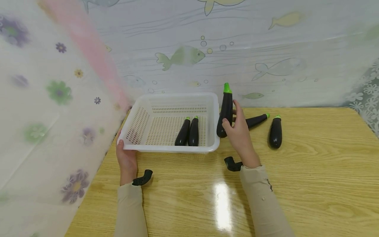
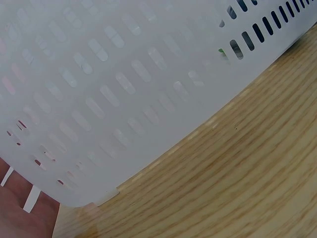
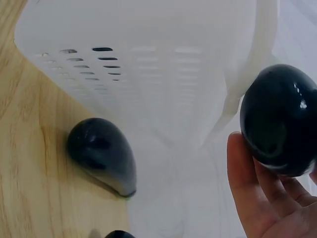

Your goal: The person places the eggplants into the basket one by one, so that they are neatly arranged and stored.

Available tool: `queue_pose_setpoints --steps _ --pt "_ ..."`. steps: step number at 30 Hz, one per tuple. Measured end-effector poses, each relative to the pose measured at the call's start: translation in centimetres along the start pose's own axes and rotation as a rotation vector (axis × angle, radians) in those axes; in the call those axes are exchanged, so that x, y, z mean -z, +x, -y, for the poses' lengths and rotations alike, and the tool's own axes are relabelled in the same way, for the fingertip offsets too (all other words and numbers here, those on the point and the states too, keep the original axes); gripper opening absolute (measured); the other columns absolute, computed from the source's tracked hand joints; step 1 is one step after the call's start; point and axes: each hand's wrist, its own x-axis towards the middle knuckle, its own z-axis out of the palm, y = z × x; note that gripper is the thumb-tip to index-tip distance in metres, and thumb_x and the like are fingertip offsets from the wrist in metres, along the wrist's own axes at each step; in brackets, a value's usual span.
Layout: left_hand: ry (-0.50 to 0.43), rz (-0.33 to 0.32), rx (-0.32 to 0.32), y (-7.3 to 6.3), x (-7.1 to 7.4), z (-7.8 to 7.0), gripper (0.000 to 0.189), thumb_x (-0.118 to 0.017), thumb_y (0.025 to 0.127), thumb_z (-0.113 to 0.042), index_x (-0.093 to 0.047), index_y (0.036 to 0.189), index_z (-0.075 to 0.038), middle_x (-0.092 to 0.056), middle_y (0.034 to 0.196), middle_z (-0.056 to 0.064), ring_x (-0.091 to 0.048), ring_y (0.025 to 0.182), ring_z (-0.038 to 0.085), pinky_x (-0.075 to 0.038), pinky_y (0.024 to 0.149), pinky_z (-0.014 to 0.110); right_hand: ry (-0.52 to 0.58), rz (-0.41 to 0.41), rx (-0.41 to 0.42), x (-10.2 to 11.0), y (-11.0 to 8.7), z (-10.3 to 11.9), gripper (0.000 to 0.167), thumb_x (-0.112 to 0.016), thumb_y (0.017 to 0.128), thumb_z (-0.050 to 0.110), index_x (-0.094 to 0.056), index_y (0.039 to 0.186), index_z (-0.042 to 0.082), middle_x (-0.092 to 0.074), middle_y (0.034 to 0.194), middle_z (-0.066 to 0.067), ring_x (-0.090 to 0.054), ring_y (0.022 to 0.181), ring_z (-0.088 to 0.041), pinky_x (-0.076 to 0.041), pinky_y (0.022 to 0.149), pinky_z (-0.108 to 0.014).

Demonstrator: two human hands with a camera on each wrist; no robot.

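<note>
My right hand (image 1: 238,135) grips a dark eggplant (image 1: 226,105) with a bright green cap, thumb on one side and fingers on the other. It is held upright beside the white basket's right rim; in the right wrist view the rounded end of this eggplant (image 3: 280,119) overlaps the rim. My left hand (image 1: 127,161) holds the basket (image 1: 171,148) at its front left corner, thumb over the rim. In the left wrist view, part of the left hand (image 2: 25,203) shows by the basket's slotted wall (image 2: 133,99). Two eggplants lie side by side inside, one of them the right-hand eggplant (image 1: 193,131).
On the wooden table (image 1: 183,191), right of the basket, lie an eggplant (image 1: 257,121) partly behind my right hand and another eggplant (image 1: 276,133) farther right. A patterned curtain (image 1: 177,36) hangs along the back and left. Dark wrist-worn pieces jut inward from both sleeves.
</note>
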Motion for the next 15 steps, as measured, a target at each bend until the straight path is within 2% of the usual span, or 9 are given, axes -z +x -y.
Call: queue_pose_setpoints --steps 8,15 --pt "-0.004 -0.002 -0.006 -0.01 -0.1 0.04 0.053 -0.047 0.087 -0.034 -0.034 0.137 -0.02 -0.037 0.136 0.007 -0.034 0.123 0.026 -0.023 0.099 0.043 0.055 0.011 0.026 -0.39 -0.1 0.37 0.07 -0.051 0.087 0.034 -0.008 0.143 0.028 -0.033 0.129 -0.01 -0.041 0.094 -0.024 -0.04 0.067 -0.036" --pt "-0.009 0.008 -0.005 -0.05 -0.15 0.02 0.054 -0.046 0.088 -0.034 -0.032 0.138 -0.018 -0.036 0.137 0.007 -0.033 0.124 0.025 -0.023 0.1 0.042 0.066 -0.004 0.054 -0.94 -0.23 0.62 0.072 -0.054 0.087 0.032 -0.01 0.143 0.026 -0.034 0.128 -0.01 -0.041 0.099 -0.025 -0.041 0.073 -0.038"
